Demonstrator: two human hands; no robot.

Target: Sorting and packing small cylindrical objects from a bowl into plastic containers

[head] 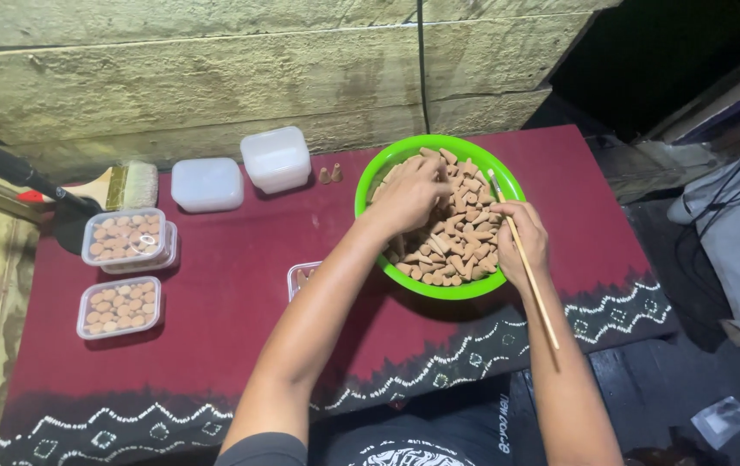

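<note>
Maroon cloth (240,319) with a white zigzag border covers the low table nearest the person, whose two bare arms reach out over it. The right hand (523,242) is closed around a thin wooden stick (525,267), held like a pencil so its upper tip points into the bright green bowl (370,194). The left hand (409,194) lies knuckles-up inside that bowl, fingers curled down into the heap of tan cones (456,246); I cannot tell whether it has pinched any. A small clear tray (301,278) sits just beside the bowl's near rim, partly hidden by the left forearm, within easy reach. Further left, filled lidded boxes (124,237) are stacked and set aside. Farther back stand two empty white tubs (245,173), two loose upright cones (330,174) and a flat paintbrush (124,185), against a rough plank wall (214,78).
</note>
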